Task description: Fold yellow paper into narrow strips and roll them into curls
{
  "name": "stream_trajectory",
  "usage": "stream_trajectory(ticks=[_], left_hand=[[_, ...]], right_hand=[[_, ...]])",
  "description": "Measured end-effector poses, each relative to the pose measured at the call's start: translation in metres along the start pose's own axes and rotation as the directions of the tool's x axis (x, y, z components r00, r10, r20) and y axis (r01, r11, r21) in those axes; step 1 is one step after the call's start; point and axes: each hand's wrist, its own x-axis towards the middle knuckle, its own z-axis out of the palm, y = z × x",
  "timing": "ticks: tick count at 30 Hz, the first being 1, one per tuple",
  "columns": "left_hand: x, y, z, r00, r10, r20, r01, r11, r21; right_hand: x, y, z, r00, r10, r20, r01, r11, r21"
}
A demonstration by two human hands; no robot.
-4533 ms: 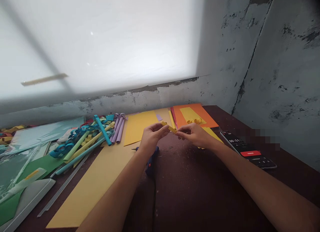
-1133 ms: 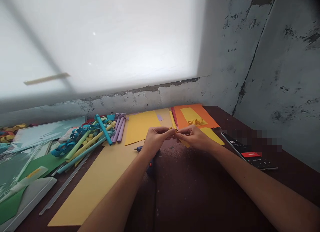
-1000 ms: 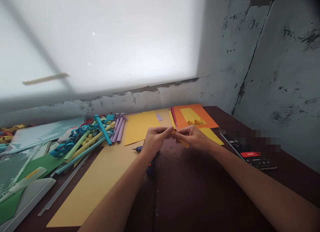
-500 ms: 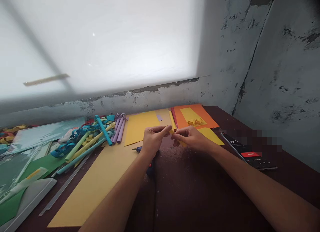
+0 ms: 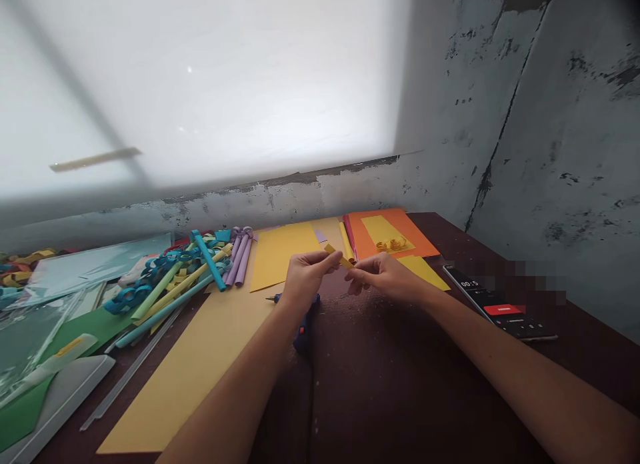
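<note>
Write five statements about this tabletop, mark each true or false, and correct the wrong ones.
1. The left hand and the right hand hold the same yellow paper strip. True.
2. The phone lies to the left of both hands. False: the phone lies to the right of the right hand.
3. The purple tubes lie to the left of the bright yellow sheet. True.
4. The blue glue gun is gripped in the right hand. False: the glue gun lies on the table, partly hidden by the left arm.
5. Curled yellow strips lie within the outline of the orange sheet. True.
</note>
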Motion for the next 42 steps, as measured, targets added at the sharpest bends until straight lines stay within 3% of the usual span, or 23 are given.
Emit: stream_trajectory(ticks=[3, 8, 14, 22, 35, 42], left_hand=[[0.0009, -0.0013, 0.0001, 0.999, -0.035, -0.022, 0.033, 0.998, -0.056], [-0.0022, 0.0009, 0.0025, 0.994, -0.025, 0.104, 0.023, 1.0, 0.019], [-0.0015, 0.0007, -0.0005, 1.0, 0.001, -0.019, -0.001, 1.0, 0.012], [-0.0026, -0.0021, 0.0043, 0.992, 0.008, 0.129, -0.011, 1.0, 0.025], [-0.0016, -0.0029, 0.0044, 1.0, -0.012, 0.018, 0.013, 1.0, -0.014], [-0.0013, -0.0011, 0.0018, 0.998, -0.013, 0.054, 0.013, 1.0, -0.002]], right_hand=[[-0.0002, 0.0012, -0.0001, 1.0, -0.008, 0.013, 0.008, 1.0, 0.022], [0.0003, 0.0008, -0.0004, 0.999, -0.037, -0.032, 0.037, 0.999, 0.016], [0.002, 0.0035, -0.0013, 1.0, 0.007, -0.021, -0.007, 1.0, 0.025], [0.001, 0.0039, -0.0012, 1.0, 0.003, 0.005, -0.003, 0.998, 0.063], [0.0018, 0.0058, -0.0032, 1.0, -0.001, 0.002, 0.001, 0.999, 0.037], [0.0009, 0.002, -0.0003, 0.999, -0.028, -0.031, 0.028, 1.0, 0.01]])
